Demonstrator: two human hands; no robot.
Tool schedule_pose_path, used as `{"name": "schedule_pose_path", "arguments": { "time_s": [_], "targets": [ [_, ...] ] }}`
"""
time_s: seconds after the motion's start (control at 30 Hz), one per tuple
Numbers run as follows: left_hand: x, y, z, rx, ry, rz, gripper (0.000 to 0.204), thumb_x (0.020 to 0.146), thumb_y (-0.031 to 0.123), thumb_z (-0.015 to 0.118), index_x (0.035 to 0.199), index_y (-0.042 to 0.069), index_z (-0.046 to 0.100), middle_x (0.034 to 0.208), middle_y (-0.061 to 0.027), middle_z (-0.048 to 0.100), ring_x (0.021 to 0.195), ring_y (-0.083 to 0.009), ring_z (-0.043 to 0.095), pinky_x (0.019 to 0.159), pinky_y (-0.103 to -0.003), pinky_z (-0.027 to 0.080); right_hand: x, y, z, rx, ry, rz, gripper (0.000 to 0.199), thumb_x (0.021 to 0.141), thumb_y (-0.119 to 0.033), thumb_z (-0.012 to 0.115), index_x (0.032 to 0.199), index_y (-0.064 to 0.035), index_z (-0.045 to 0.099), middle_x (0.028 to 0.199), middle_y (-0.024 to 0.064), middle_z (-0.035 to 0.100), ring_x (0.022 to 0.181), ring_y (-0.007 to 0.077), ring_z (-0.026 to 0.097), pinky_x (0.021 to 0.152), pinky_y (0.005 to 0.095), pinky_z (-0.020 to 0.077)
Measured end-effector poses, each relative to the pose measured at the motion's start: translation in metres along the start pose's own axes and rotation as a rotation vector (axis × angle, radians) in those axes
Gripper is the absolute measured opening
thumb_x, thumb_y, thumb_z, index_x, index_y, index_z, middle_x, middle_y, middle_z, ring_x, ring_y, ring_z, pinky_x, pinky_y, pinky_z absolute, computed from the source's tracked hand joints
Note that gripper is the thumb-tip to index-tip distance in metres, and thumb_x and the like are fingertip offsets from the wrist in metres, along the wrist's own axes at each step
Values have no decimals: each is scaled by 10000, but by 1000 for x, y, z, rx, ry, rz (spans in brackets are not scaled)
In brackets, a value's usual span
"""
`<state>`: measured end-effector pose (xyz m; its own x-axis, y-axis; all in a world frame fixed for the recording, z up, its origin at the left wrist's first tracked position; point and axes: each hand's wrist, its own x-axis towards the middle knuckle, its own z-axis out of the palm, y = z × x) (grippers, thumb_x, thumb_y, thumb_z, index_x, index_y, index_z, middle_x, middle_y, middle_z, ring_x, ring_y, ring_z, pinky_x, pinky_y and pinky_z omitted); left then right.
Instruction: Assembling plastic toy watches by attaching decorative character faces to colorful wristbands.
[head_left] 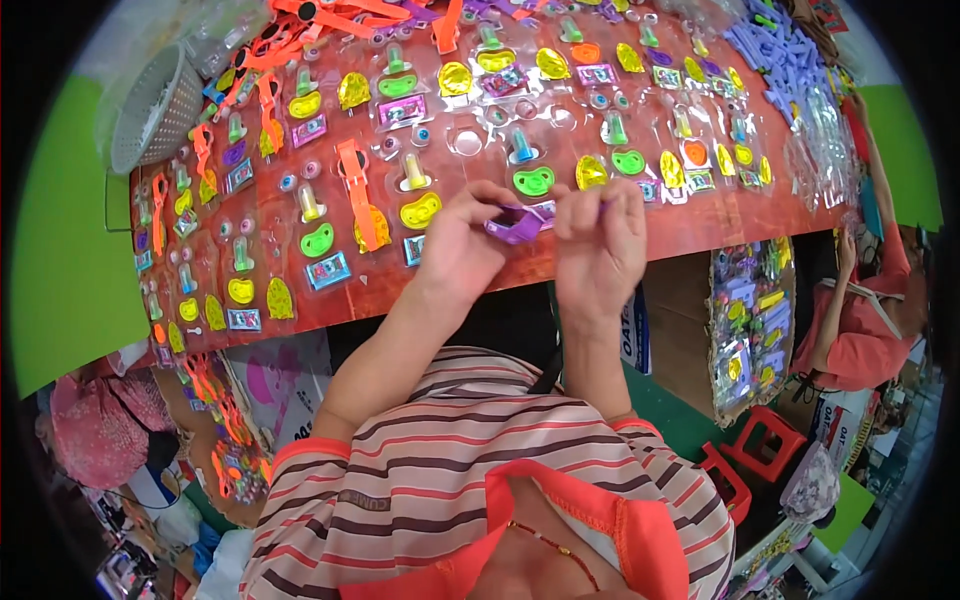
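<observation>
As L hand (462, 243) grips purple pc (514, 229) btwn both, R hand (598, 250) curled, hold unclear

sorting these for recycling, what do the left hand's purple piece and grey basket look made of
Purple piece: probably moulded plastic, slightly glossy, given its solid colour and crisp edges.
Grey basket: likely dull plastic, given its regular holes; coated metal is possible.

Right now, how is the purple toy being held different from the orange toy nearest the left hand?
The purple toy is in the left fingers, while the orange toy lies untouched. The purple toy looks bent; the orange toy lies mostly straight. Both look like plastic.
</observation>
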<state>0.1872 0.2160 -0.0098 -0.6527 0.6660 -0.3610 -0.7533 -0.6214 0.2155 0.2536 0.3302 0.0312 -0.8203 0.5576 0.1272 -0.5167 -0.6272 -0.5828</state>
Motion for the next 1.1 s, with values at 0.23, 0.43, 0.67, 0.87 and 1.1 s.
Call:
{"name": "schedule_pose_path", "arguments": {
  "time_s": [0.23, 0.43, 0.67, 0.87, 1.1],
  "targets": [
    [6, -7, -26, -6, 23, 62, 171, 724, -35, 443, 855, 60, 498, 891, -134, 577, 925, -369, 588, 838, -569, 475, -44, -4, -18, -331, -89, 133, 137, 936, -148, 509, 924, -25, 451, 695, 102, 502, 635, 188, 490, 623, 305, 418],
    [-7, 17, 27, -87, -57, 36, 55, 792, 87, 489, 830, 75, 527, 771, -83, 533, 603, -228, 514, 530, -374, 424, -39, -8, -4, -196, -206, 261, 96, 946, -122, 480, 949, -28, 464, 744, 96, 532, 679, 177, 502, 660, 300, 418],
    [29, 54, 64, 254, -162, -105, 318, 900, 329, 501, 1139, 120, 523, 754, -115, 560, 478, -179, 494, 385, -313, 381, -13, -36, 17, -696, -470, 357, 443, 892, -349, 507, 1088, 43, 574, 1072, 135, 595, 1056, 248, 546, 951, 367, 395],
    [83, 34, 94, 417, -209, -144, 402, 952, 383, 447, 1207, 76, 502, 1022, -90, 613, 916, -172, 595, 782, -306, 480, 100, -34, 13, -1650, -698, -372, 193, 810, -166, 615, 971, -60, 612, 979, 87, 575, 945, 285, 534, 837, 432, 360],
    [123, 21, 101, 752, -216, 34, 627, 871, 89, 487, 1418, 162, 189, 860, -94, 607, 685, -194, 623, 538, -281, 514, 248, -11, -32, -1528, -590, -301, 168, 853, -171, 566, 890, -15, 615, 859, 154, 579, 811, 330, 576, 681, 389, 459]
  ]
}}
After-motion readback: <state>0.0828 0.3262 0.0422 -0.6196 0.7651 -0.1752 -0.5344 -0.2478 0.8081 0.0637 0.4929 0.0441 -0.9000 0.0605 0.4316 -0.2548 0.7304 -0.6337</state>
